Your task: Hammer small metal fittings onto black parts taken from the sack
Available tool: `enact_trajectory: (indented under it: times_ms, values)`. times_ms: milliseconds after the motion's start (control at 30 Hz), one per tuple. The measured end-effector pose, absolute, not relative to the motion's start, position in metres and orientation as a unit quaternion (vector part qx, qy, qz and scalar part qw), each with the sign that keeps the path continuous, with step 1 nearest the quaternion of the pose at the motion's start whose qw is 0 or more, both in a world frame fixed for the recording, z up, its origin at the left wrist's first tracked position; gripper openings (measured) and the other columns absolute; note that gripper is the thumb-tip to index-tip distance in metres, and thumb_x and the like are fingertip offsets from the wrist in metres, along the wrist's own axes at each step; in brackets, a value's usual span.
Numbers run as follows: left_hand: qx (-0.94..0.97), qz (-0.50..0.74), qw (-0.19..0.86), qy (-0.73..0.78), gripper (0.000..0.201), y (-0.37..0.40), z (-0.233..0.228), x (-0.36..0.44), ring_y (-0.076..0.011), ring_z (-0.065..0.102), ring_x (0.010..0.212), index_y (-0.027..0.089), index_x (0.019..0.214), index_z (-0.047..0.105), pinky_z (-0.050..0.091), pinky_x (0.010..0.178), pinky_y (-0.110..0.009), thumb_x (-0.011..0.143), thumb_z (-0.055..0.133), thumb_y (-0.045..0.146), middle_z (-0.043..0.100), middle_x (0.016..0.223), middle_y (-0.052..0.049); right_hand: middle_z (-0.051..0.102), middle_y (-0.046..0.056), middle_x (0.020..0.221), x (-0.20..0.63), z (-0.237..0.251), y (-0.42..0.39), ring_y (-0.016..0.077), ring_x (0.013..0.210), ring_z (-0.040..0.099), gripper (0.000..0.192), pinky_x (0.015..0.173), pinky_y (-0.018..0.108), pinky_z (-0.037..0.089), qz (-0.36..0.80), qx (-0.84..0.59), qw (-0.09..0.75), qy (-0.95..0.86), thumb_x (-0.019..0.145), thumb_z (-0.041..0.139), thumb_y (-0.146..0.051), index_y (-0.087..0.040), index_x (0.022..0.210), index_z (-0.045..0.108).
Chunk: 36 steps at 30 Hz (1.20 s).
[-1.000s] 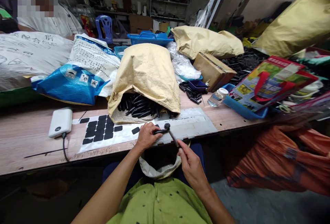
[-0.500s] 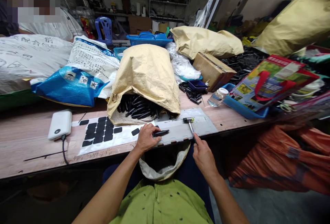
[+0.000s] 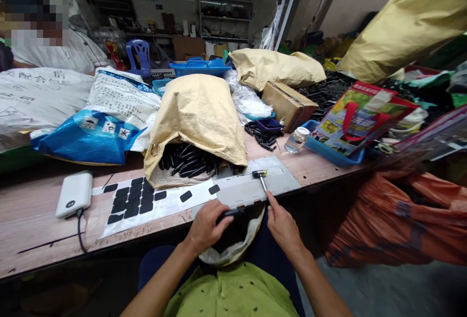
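Note:
My left hand (image 3: 207, 227) grips a slim black stick part (image 3: 229, 213) above the open mouth of a pale bag (image 3: 233, 251) in my lap. My right hand (image 3: 282, 224) holds the handle of a small hammer (image 3: 261, 179), whose head rests on a grey metal plate (image 3: 255, 185) at the table's near edge. Behind the plate lies a tan sack (image 3: 199, 112) with several black stick parts (image 3: 186, 161) spilling from its opening. To the left is a white sheet (image 3: 156, 200) carrying black rectangular pads.
A white power bank (image 3: 75, 194) with a cable lies at left. A blue-and-white sack (image 3: 105, 117), a cardboard box (image 3: 288, 102), a clear bottle (image 3: 296, 140) and a blue tray (image 3: 330, 154) crowd the table's back. Another person (image 3: 47, 49) sits at far left. An orange bag (image 3: 412, 219) is on the right.
My left hand has drawn the black stick off the metal plate, back over the lap bag. The hammer went from raised to resting on the plate, and my right hand stays on its handle.

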<state>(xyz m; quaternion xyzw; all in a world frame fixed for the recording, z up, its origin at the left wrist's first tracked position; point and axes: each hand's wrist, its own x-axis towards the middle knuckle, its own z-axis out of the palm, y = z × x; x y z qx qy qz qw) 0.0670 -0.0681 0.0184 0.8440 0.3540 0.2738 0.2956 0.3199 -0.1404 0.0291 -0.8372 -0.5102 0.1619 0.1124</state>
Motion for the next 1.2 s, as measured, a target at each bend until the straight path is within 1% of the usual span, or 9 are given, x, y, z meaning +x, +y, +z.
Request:
enact_trajectory:
  times_ms: [133,233,400,467,600,700,833,1000,1200]
  values:
    - [0.855,0.169,0.351,0.342,0.025,-0.113,0.0,0.063,-0.0194,0.066,0.089,0.025,0.111,0.068,0.048,0.08,-0.03,0.1,0.051,0.039,0.071,0.097,-0.005,0.071,0.008,0.111,0.318,0.031,-0.14,0.024,0.095,0.07,0.056,0.077,0.03,0.046,0.153,-0.846,0.095,-0.502,0.104,0.037,-0.026,-0.035,0.159,0.032]
    - [0.836,0.093,0.323,0.434,0.024,-0.12,-0.024,0.062,-0.0231,0.067,0.095,0.023,0.108,0.069,0.049,0.084,-0.033,0.098,0.05,0.034,0.071,0.1,-0.007,0.071,0.009,0.11,0.316,0.033,-0.14,0.0244,0.093,0.07,0.056,0.075,0.03,0.045,0.149,-0.847,0.082,-0.503,0.104,0.036,-0.026,-0.034,0.16,0.031]
    - [0.822,-0.009,0.291,0.49,0.037,-0.112,-0.032,0.066,-0.0284,0.068,0.104,0.02,0.125,0.065,0.049,0.087,-0.037,0.089,0.057,0.027,0.07,0.112,-0.012,0.071,0.008,0.105,0.316,0.033,-0.14,0.0234,0.089,0.07,0.057,0.071,0.029,0.043,0.138,-0.849,0.068,-0.506,0.104,0.037,-0.025,-0.033,0.16,0.03]
    - [0.837,0.009,0.318,0.445,0.036,-0.109,-0.015,0.066,-0.0262,0.068,0.102,0.025,0.122,0.068,0.049,0.084,-0.033,0.087,0.062,0.03,0.071,0.111,-0.009,0.071,0.008,0.105,0.315,0.033,-0.141,0.0226,0.089,0.069,0.057,0.071,0.028,0.042,0.138,-0.849,0.068,-0.506,0.104,0.037,-0.025,-0.034,0.16,0.03]
    - [0.825,0.112,0.377,0.406,0.024,-0.076,0.031,0.061,-0.019,0.068,0.082,0.028,0.101,0.076,0.048,0.074,-0.028,0.092,0.058,0.041,0.075,0.091,-0.002,0.07,0.008,0.11,0.315,0.032,-0.141,0.0225,0.092,0.069,0.058,0.072,0.028,0.042,0.142,-0.847,0.074,-0.508,0.104,0.037,-0.025,-0.034,0.16,0.03]
    - [0.767,0.258,0.266,0.523,0.028,-0.023,0.05,0.049,-0.0183,0.063,0.076,0.024,0.107,0.074,0.049,0.074,-0.03,0.092,0.059,0.042,0.072,0.092,-0.003,0.069,0.007,0.108,0.315,0.032,-0.141,0.0228,0.092,0.069,0.058,0.072,0.029,0.042,0.144,-0.849,0.068,-0.504,0.104,0.036,-0.025,-0.035,0.16,0.029]
    - [0.732,0.272,0.094,0.617,0.038,0.042,0.045,0.033,-0.0266,0.06,0.099,0.022,0.118,0.071,0.051,0.085,-0.037,0.085,0.067,0.04,0.06,0.102,-0.008,0.069,0.006,0.105,0.314,0.031,-0.141,0.0223,0.089,0.068,0.058,0.071,0.029,0.041,0.141,-0.852,0.064,-0.499,0.104,0.036,-0.025,-0.037,0.16,0.028]
    - [0.753,0.22,0.051,0.618,0.026,0.066,0.026,0.025,-0.0288,0.056,0.105,0.025,0.103,0.075,0.051,0.088,-0.039,0.084,0.069,0.041,0.053,0.105,-0.008,0.069,0.005,0.104,0.314,0.03,-0.141,0.0217,0.088,0.068,0.058,0.069,0.028,0.04,0.138,-0.855,0.062,-0.496,0.104,0.037,-0.027,-0.038,0.16,0.027]
    - [0.777,0.277,0.044,0.564,0.021,0.041,0.026,0.027,-0.0279,0.056,0.1,0.022,0.104,0.069,0.045,0.092,-0.04,0.092,0.062,0.038,0.062,0.104,-0.009,0.068,0.006,0.109,0.312,0.033,-0.141,0.0205,0.09,0.068,0.059,0.071,0.027,0.042,0.143,-0.852,0.074,-0.497,0.103,0.037,-0.026,-0.036,0.16,0.028]
